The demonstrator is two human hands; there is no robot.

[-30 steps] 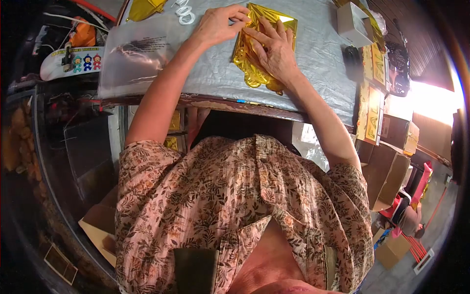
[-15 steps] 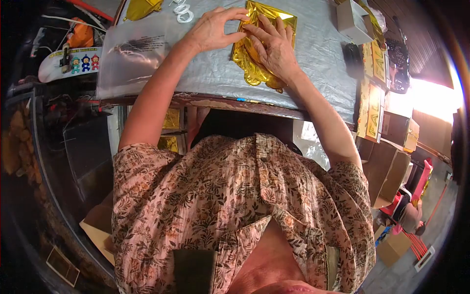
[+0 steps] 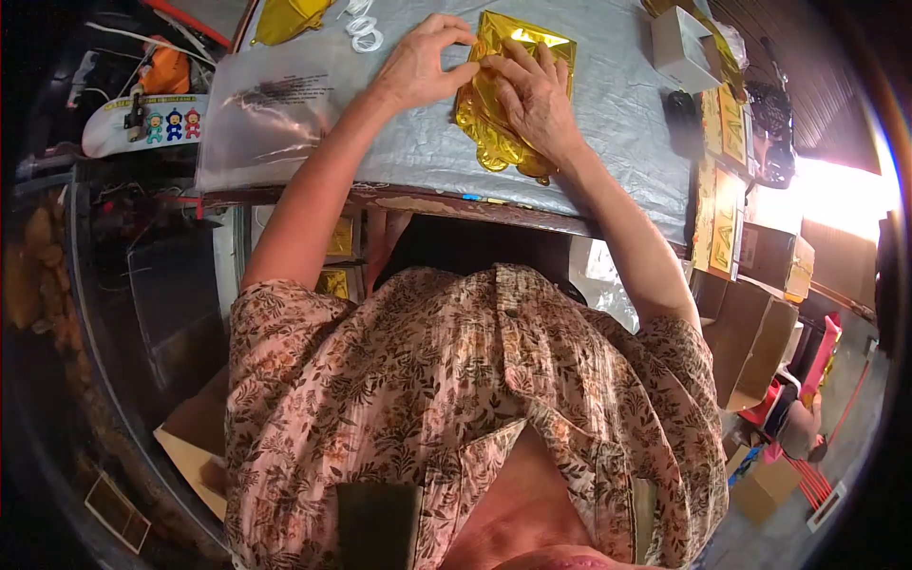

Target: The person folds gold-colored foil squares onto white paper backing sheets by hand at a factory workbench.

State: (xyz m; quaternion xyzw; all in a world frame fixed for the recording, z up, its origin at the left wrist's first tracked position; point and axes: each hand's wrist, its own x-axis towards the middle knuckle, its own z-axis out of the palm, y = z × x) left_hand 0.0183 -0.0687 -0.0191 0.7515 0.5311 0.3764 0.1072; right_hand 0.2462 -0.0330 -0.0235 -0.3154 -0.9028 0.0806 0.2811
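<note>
A flat, shiny gold foil balloon (image 3: 503,142), folded and creased with a wavy near edge, lies on the grey-covered table. My right hand (image 3: 539,103) rests flat on top of it, fingers stretched out over the foil. At the foil's left edge is my left hand (image 3: 427,65), its thumb and fingertips apart and touching or nearly touching the border. Left of that hand lies a clear plastic bag (image 3: 261,119) with small print. White ribbon coils (image 3: 364,34) and another gold foil piece (image 3: 288,19) sit farther back.
A white open box (image 3: 681,47) stands at the right of the table (image 3: 622,142), near a black object (image 3: 680,109). Yellow lettered boxes (image 3: 727,218) line the right edge. Cardboard boxes (image 3: 755,332) stand beyond, with a person (image 3: 793,423) farther off.
My hands keep nearly the same places on the foil. The left hand's fingertips have shifted slightly, and the whole view has moved a little.
</note>
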